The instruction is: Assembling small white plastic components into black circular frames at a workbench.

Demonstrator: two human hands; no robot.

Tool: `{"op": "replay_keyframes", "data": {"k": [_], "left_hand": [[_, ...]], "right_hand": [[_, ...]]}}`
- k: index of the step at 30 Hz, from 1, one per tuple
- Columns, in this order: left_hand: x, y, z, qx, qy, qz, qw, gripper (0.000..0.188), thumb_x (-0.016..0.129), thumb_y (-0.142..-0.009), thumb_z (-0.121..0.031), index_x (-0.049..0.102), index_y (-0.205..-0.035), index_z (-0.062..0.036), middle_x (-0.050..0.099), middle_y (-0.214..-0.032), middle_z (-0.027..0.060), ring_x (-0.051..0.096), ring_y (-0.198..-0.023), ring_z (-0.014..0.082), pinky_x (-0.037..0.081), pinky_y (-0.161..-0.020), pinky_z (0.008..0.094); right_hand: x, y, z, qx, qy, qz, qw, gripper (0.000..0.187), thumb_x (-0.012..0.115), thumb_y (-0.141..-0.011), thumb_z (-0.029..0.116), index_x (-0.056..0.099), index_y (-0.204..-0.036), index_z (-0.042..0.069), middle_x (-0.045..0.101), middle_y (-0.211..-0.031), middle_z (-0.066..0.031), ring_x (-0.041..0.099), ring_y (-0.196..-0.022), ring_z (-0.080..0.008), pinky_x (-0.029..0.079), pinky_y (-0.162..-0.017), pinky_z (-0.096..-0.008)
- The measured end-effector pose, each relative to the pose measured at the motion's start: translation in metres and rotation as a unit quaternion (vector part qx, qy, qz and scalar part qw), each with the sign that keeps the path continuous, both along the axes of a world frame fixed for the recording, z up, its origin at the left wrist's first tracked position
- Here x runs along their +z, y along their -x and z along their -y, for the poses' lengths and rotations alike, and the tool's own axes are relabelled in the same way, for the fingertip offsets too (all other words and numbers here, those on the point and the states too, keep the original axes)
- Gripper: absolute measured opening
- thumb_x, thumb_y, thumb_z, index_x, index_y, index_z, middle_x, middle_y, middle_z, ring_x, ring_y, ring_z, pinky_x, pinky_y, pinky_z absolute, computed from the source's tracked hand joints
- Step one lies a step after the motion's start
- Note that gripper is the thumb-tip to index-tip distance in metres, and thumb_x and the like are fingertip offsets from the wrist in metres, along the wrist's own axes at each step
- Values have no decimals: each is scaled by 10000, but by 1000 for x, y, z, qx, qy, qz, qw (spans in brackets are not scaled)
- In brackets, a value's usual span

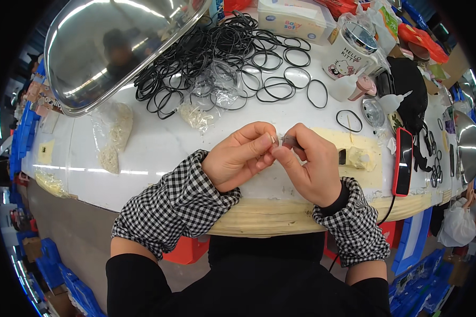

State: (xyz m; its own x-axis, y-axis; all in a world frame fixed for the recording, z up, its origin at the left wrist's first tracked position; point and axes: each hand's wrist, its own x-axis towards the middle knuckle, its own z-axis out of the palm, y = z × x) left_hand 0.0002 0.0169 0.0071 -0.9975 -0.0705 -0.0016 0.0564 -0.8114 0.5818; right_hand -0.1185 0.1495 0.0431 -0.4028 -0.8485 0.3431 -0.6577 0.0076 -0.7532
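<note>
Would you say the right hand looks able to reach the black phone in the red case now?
Probably, yes: the right hand seems free to pass over the flat yellow sheet towards the phone, though apparently pinching a small grey piece.

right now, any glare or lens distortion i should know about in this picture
Head view: glare streaks the shiny metal bowl and white tabletop; head view: the wooden front edge bows, fisheye-style; head view: what the left hand and right hand pinch is too small to identify.
</note>
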Motion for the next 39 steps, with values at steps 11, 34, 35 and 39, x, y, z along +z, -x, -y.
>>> {"op": "replay_keyframes", "data": {"k": [11,34,35,39], "left_hand": [[-2,-1,0,-34,13,-8,999,104,457,-953,-177,488,-974,-79,489,-839,2,438,-702,70,385,-656,197],[2,-2,3,-33,57,-12,998,130,488,-938,-180,512,-956,-53,505,-793,-1,439,-662,65,361,-595,185],[2,-2,3,-35,56,-21,998,129,489,-937,-178,515,-955,-53,506,-787,-3,441,-660,65,362,-597,185],[5,-2,1,-28,57,-6,998,126,495,-934,-173,526,-954,-53,509,-774,-7,447,-655,64,364,-603,185]], "right_hand": [[-4,-3,0,3,0,-26,1000,317,632,-831,296,494,-710,38,493,-599,-84,481,-488,-225,378,-454,-310],[-1,-1,-1,24,17,-94,995,273,646,-814,280,529,-693,65,506,-567,-38,501,-477,-194,364,-426,-299],[-1,-1,-1,22,22,-95,995,274,649,-812,282,530,-696,64,507,-570,-39,502,-478,-194,364,-425,-300],[-3,1,-1,13,31,-108,994,280,659,-803,291,531,-707,61,513,-581,-41,505,-479,-195,364,-425,-301]]}}
